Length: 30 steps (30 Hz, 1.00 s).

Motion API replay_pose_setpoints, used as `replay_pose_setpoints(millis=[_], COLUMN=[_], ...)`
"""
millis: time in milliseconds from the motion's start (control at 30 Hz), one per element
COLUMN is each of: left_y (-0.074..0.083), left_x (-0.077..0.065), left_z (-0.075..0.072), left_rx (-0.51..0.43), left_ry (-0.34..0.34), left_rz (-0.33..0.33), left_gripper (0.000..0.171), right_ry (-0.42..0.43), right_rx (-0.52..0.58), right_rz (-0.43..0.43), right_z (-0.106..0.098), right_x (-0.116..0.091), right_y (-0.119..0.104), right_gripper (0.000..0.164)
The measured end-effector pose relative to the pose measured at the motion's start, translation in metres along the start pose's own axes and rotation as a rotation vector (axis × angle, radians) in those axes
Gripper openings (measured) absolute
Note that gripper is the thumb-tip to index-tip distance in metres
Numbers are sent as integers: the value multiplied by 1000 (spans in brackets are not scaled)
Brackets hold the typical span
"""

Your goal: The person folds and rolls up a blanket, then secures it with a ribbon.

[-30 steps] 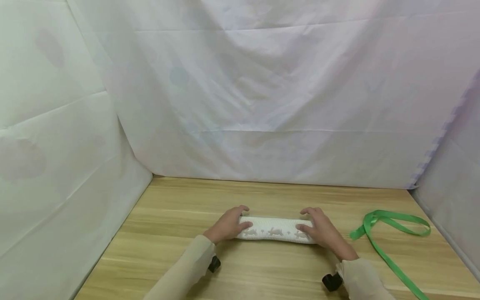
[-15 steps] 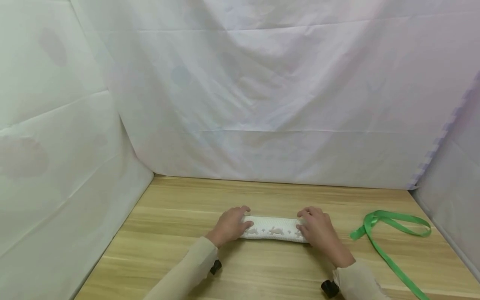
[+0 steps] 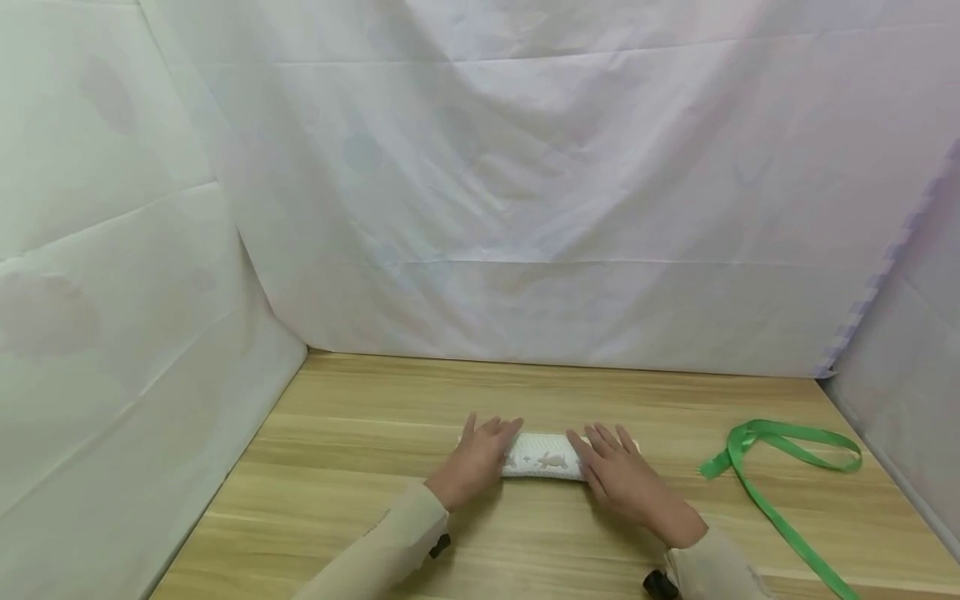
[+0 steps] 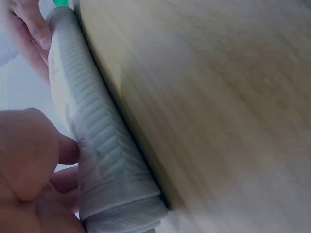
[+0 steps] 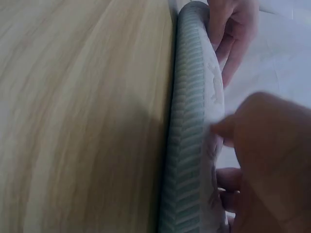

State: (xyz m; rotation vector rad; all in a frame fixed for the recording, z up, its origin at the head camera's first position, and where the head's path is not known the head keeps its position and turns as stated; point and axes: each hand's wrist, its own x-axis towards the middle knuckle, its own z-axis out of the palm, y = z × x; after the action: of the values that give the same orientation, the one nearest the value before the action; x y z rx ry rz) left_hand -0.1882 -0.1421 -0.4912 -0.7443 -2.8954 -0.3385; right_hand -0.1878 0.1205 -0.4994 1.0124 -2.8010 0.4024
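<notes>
Folded white bunny-patterned cloth [image 3: 551, 457] on worktop [image 3: 352, 433], long axis L-R. L grip [image 3: 478, 460] over its L part, R grip [image 3: 621, 477] over its R, approx. equally nr; all fingers extended, resting on it, 0 clasping.

Past the folded white rabbit-patterned cloth [image 3: 546, 455], twelve o'clock offers passage; a looped green satin ribbon [image 3: 752, 428] obstructs three o'clock.

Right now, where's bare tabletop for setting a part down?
Free: table left of left hand, toward the left curtain; also the strip between folded white cloth and back curtain. Crowded: centre, left hand and right hand on the cloth; right side, where green ribbon loops.
</notes>
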Motion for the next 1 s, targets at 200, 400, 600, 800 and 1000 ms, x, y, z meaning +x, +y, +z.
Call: replay_pose_setpoints(millis=[200,400,600,800,1000], left_y=[-2,-6,-6,-3,-2], left_x=[-1,0,3,6,8], left_z=[2,9,10,10,12], left_rx=[67,163,240,279,316], left_ry=[-101,-127,-137,-127,-89], left_rz=[19,49,49,51,64], left_gripper=[53,74,81,88,95], right_ry=[-57,-39,-35,-4,45], right_rx=[52,43,20,-51,-142], right_rz=[-34,-64,-63,-36,-35], right_z=[3,5,8,13,15], right_x=[-6,-4,0,6,11], right_y=[7,12,16,17,16], right_gripper=[73,81,87,87,82])
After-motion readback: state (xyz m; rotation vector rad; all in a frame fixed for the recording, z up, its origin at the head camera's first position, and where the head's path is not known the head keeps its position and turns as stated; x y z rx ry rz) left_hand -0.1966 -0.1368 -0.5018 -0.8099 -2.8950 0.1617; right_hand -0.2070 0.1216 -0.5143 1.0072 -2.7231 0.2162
